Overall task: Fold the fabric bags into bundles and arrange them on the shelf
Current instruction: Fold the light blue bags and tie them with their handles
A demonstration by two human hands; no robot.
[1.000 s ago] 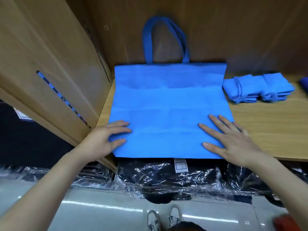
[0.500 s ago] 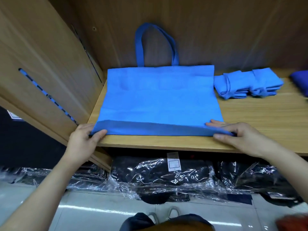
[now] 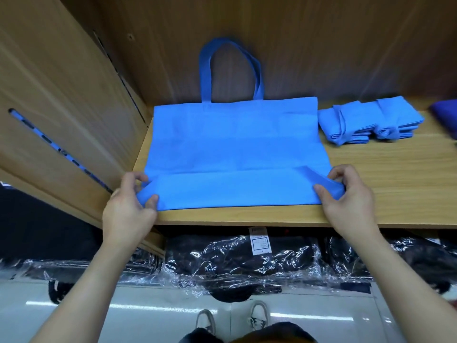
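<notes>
At the shelf's (image 3: 395, 189) front edge, the left hand (image 3: 128, 206) pinches the near-left corner of the blue bag (image 3: 235, 144), which lies flat at the shelf's left end. The right hand (image 3: 346, 196) pinches the near-right corner, one narrow fold turned. Finished bundles (image 3: 368, 122) sit toward the back right, so this bag's folding looks barely begun.

Black packs (image 3: 237, 263) wrapped in clear, wrinkled plastic lie side by side in the low space near the floor, and the plastic shines with many reflections. A white label (image 3: 259, 241), its print too small to read, sits at the top front of the middle pack. The floor (image 3: 148, 313) is pale and glossy, with long bright stripes of light. A pair of light shoes (image 3: 258, 316) stands on it at the bottom centre. At the left is a wooden side panel (image 3: 61, 107) with a long narrow slot (image 3: 57, 149). Behind is a wooden back wall (image 3: 321, 45).
</notes>
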